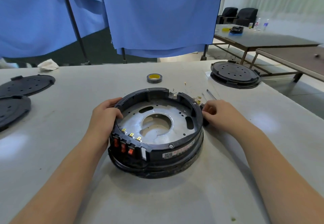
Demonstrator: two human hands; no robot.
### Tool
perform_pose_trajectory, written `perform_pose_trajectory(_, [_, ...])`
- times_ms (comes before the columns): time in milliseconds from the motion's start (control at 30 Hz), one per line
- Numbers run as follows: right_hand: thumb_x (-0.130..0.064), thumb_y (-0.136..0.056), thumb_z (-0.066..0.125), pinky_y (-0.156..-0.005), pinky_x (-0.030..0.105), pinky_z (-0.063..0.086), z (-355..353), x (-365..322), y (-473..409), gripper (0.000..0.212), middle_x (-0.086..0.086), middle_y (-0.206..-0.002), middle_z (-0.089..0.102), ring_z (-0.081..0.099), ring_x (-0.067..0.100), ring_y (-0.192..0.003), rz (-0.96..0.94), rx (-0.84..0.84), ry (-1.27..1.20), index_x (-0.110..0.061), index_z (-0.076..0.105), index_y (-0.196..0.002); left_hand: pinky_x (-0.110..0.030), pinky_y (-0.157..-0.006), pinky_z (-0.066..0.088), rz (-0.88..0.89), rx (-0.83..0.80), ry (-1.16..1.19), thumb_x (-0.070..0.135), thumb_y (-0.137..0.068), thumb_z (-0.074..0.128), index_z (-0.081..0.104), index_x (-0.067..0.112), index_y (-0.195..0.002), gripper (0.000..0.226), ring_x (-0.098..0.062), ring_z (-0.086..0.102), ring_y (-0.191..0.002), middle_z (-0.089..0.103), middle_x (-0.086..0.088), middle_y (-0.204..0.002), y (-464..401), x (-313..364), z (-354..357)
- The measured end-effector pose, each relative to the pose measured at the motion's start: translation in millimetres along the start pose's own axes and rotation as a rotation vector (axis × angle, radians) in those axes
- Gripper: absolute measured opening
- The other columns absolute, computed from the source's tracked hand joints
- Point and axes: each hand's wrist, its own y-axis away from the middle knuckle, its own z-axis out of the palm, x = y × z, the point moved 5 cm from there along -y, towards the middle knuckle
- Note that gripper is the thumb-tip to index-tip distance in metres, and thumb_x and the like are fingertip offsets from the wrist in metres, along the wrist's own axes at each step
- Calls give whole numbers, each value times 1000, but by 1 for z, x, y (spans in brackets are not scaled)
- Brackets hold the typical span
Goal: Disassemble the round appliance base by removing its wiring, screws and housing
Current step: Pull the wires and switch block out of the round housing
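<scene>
Pale surface (57,136), open room all around round base (156,132). Left hand (103,118) gripping its left rim. Right hand (217,113) curled at right edge, perhaps pinching something dark.

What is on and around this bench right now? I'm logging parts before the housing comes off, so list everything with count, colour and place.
Round appliance base: 1, black ring with silver plate, bench centre.
Switches: 3, orange-red, base's near-left side.
Loose screws: several, brass, right of the base.
Screwdriver: 1, metal shaft, by the screws.
Tape roll: 1, grey with yellow core, behind the base.
Perforated discs: 2, black, far left.
Second round unit: 1, black, far right.
Rag: 1, white, back left edge.
Curtains: blue, behind the bench.
Left hand: grips the base's left rim.
Right hand: at the right rim, fingers curled on a small dark part.
</scene>
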Motion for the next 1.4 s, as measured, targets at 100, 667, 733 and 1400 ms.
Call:
perform_pose_trajectory(100, [-26, -86, 66, -68, 27, 40, 1, -4, 1, 11, -12, -75, 59, 54, 13, -74, -40, 9, 54, -24, 66, -75, -33, -68, 53, 1, -8, 4, -7, -64, 44, 71, 25, -92, 50, -22, 66, -85, 73, -1, -95, 0, 0, 0])
perform_pose_trajectory(667, [-63, -82, 52, -65, 28, 51, 12, -151, 71, 37, -8, -77, 68, 61, 5, -68, -471, -378, -136, -31, 70, -83, -37, -82, 51, -24, -26, -52, -10, -69, 43, 63, 16, -116, 57, -27, 60, -103, 65, -7, -113, 1, 3, 0])
perform_pose_trajectory(733, [-71, -74, 57, -72, 25, 53, 30, -161, 75, 39, -19, -80, 67, 62, -2, -74, -458, -501, -77, -35, 68, -85, -34, -78, 52, -19, -25, -43, -11, -69, 43, 63, 14, -116, 57, -26, 61, -101, 65, -8, -112, 1, 4, 1])
perform_pose_trajectory(1400, [-68, -79, 57, -72, 31, 53, 36, -165, 40, 51, -15, -68, 63, 60, 2, -64, -347, -660, -4, -18, 69, -83, -25, -59, 45, 165, 229, 25, -9, -63, 43, 70, 27, -90, 52, -12, 54, -74, 64, -7, -103, 15, 15, -8])
